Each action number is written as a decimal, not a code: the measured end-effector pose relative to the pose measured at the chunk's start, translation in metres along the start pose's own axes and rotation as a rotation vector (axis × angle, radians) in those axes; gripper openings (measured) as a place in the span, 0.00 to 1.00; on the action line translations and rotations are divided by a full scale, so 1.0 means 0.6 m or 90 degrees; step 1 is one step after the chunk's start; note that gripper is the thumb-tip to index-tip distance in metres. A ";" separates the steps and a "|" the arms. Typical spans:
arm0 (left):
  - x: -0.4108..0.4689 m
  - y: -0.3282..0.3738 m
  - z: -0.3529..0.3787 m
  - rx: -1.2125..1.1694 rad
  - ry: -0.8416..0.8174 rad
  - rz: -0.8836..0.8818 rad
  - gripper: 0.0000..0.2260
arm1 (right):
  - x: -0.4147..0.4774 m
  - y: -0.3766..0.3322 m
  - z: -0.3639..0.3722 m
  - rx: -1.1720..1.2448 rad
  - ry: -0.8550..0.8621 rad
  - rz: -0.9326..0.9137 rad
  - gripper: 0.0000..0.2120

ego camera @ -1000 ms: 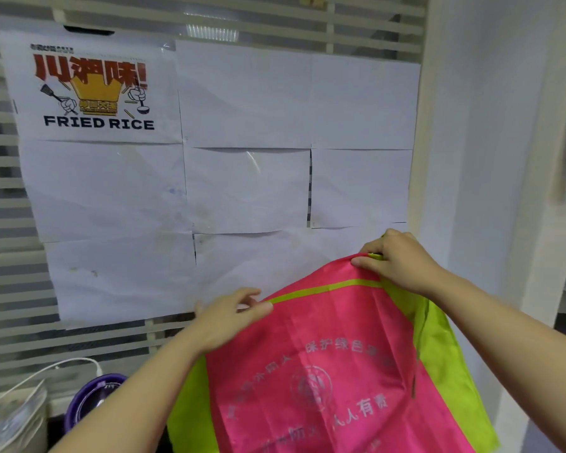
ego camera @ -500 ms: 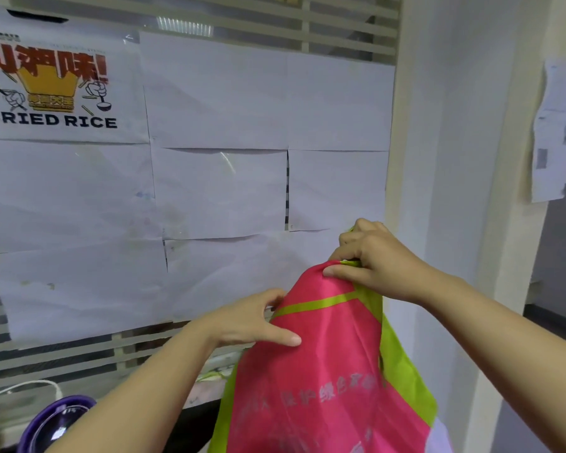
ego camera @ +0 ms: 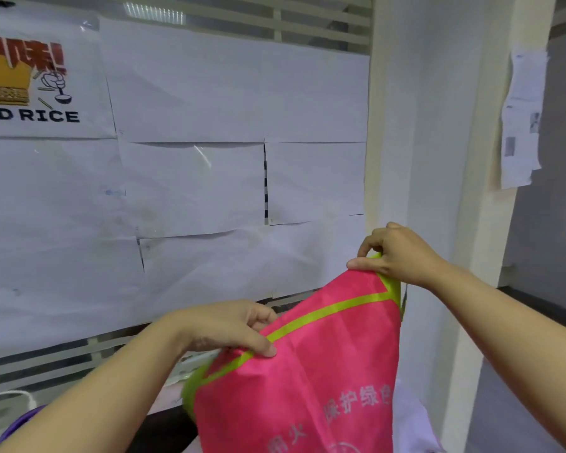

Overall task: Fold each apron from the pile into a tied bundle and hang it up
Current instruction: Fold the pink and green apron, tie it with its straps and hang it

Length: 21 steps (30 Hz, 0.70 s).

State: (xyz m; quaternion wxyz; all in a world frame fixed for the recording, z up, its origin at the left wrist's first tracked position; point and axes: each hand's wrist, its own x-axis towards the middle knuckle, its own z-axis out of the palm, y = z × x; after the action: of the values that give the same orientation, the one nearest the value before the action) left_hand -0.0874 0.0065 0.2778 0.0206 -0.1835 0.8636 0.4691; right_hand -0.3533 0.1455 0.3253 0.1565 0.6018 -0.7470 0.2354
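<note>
1. Fingers point(ego camera: 371, 239) of the right hand point(ego camera: 402, 256) are curled and pinch the top corner of the apron point(ego camera: 307, 371), at its green edge.
2. Lower and more to the left, the left hand point(ego camera: 223, 325) pinches the upper edge of the apron between thumb and fingers, on the green stripe.
3. Between both hands the apron is held up in the air, near the camera. It is pink with a green border and pale printed characters, and it hangs down out of view.
4. Far behind it, white paper sheets point(ego camera: 190, 191) cover a slatted wall, with a poster point(ego camera: 30, 86) at the far left.
5. At the right stands a white pillar point(ego camera: 415, 125), behind the right hand. Printed papers point(ego camera: 521, 119) hang further right.
</note>
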 end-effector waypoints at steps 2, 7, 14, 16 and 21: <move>-0.004 0.006 0.007 0.000 -0.012 -0.027 0.16 | -0.001 0.005 0.003 -0.005 -0.003 0.011 0.18; -0.013 0.008 0.006 0.017 0.214 0.021 0.08 | -0.008 0.010 -0.009 -0.038 -0.044 0.011 0.34; -0.041 0.026 -0.047 0.329 0.412 0.109 0.10 | -0.011 0.005 -0.021 -0.001 -0.046 -0.056 0.16; -0.051 0.031 -0.063 0.297 0.363 0.067 0.09 | -0.003 -0.002 -0.031 0.066 -0.018 -0.057 0.12; -0.042 0.009 -0.036 0.248 0.183 -0.030 0.09 | 0.012 -0.043 -0.063 0.150 -0.047 -0.082 0.09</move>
State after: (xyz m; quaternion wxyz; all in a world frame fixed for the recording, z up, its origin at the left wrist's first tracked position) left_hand -0.0625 -0.0009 0.2992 -0.0562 -0.2612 0.9273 0.2623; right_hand -0.3321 0.1556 0.3651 0.0717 0.6708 -0.6795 0.2884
